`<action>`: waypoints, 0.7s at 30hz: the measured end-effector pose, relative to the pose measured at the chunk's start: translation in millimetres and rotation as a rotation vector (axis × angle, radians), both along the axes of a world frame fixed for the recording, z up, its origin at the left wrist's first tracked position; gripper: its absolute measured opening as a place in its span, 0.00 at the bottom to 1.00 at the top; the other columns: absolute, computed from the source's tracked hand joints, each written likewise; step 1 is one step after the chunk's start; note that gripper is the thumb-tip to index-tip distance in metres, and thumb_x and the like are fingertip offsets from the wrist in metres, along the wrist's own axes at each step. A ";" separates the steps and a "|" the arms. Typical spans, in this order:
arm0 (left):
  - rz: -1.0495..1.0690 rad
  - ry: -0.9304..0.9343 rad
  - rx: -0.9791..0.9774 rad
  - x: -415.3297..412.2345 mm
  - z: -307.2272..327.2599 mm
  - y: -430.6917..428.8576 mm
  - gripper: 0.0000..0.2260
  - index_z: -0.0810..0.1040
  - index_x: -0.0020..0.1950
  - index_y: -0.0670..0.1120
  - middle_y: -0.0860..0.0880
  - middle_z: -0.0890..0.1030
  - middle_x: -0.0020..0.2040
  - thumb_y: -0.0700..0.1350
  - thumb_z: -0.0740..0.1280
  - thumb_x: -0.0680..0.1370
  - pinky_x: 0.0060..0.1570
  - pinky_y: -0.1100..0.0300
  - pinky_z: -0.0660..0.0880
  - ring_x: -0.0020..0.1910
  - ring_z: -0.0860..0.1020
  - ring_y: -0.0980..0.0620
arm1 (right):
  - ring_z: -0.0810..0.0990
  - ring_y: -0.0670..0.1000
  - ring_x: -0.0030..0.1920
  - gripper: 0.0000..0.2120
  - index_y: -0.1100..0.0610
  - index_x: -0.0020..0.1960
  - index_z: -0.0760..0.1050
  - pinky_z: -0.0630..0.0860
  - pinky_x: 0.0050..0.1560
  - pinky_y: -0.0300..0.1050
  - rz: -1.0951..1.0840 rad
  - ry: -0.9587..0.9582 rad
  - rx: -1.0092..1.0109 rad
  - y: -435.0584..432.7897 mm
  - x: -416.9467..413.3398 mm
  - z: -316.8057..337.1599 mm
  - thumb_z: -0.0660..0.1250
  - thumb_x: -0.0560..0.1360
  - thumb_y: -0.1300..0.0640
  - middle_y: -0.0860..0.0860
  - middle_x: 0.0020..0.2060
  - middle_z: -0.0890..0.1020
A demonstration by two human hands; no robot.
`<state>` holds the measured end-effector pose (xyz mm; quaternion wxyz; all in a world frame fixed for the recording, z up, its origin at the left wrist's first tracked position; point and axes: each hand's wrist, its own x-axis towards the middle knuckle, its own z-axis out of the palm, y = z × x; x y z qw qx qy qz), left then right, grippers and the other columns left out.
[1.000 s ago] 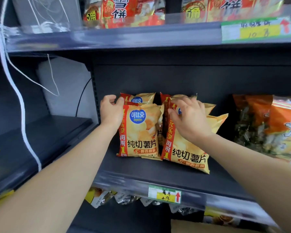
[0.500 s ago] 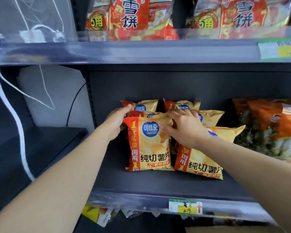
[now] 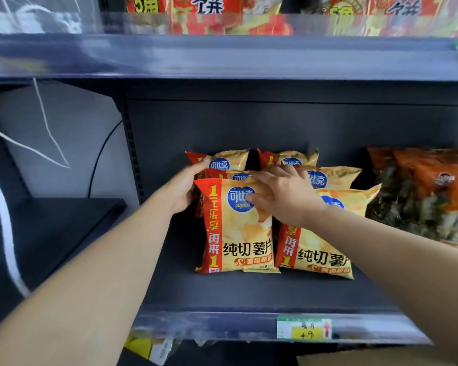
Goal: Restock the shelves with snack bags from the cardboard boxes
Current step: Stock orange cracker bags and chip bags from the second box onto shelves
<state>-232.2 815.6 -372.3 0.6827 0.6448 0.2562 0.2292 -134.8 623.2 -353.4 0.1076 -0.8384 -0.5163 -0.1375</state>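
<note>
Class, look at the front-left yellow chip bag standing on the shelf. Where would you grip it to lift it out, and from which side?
Pinch the top seam of the front-left chip bag, coming from above and in front. It stands upright, a second bag close behind, and its right side touches the neighbouring bag.

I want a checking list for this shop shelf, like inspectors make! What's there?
Surface: dark shelf, bare at the front.
Job's things: yellow chip bags, two rows, three deep.
Clutter: nothing seen.
Hands: left hand grips the side of the left row; right hand pinches the top of the front left bag.
Cables: thick white cord, thin white strings and black cable, all left of the shelf.
Surroundings: red snack packs above, orange bags to the right, price tag on the shelf edge.
</note>
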 end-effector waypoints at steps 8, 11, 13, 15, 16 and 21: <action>-0.023 0.005 -0.037 9.6 -4.3 9.6 0.28 0.71 0.67 0.47 0.44 0.83 0.56 0.62 0.68 0.72 0.62 0.47 0.73 0.55 0.81 0.45 | 0.59 0.52 0.72 0.28 0.46 0.74 0.62 0.54 0.71 0.52 0.005 -0.020 -0.011 0.4 8.1 -0.6 0.55 0.77 0.36 0.47 0.72 0.66; -0.067 0.001 -0.057 15.3 -6.7 5.9 0.20 0.76 0.59 0.47 0.44 0.84 0.51 0.60 0.65 0.75 0.56 0.51 0.75 0.49 0.82 0.46 | 0.60 0.52 0.71 0.28 0.47 0.73 0.62 0.55 0.70 0.52 0.008 -0.040 -0.013 0.2 10.1 -2.0 0.56 0.77 0.36 0.47 0.71 0.67; -0.077 0.005 -0.063 15.5 -9.2 5.6 0.17 0.77 0.55 0.48 0.45 0.84 0.47 0.60 0.64 0.76 0.58 0.51 0.75 0.48 0.82 0.46 | 0.60 0.52 0.71 0.28 0.47 0.73 0.63 0.55 0.70 0.52 0.012 -0.052 -0.011 0.1 10.6 -3.7 0.56 0.76 0.36 0.47 0.71 0.67; -0.085 -0.007 -0.070 12.8 -9.6 5.7 0.18 0.77 0.54 0.48 0.45 0.84 0.48 0.61 0.62 0.76 0.60 0.50 0.73 0.50 0.82 0.46 | 0.61 0.52 0.71 0.28 0.47 0.73 0.63 0.56 0.69 0.52 0.015 -0.059 -0.008 0.5 11.2 -4.6 0.56 0.76 0.36 0.47 0.71 0.68; -0.096 -0.008 -0.071 11.4 -9.8 6.2 0.18 0.77 0.55 0.48 0.45 0.84 0.49 0.61 0.61 0.77 0.61 0.50 0.73 0.51 0.81 0.46 | 0.61 0.51 0.71 0.28 0.47 0.73 0.63 0.56 0.69 0.52 0.014 -0.063 -0.007 0.8 11.3 -4.7 0.56 0.77 0.36 0.47 0.70 0.68; -0.112 0.015 -0.100 7.9 -5.5 -2.8 0.20 0.76 0.56 0.48 0.46 0.83 0.50 0.62 0.57 0.78 0.54 0.53 0.74 0.51 0.81 0.47 | 0.62 0.52 0.70 0.28 0.47 0.73 0.63 0.57 0.69 0.52 0.002 -0.096 -0.015 -0.2 8.5 -5.0 0.55 0.77 0.36 0.47 0.70 0.68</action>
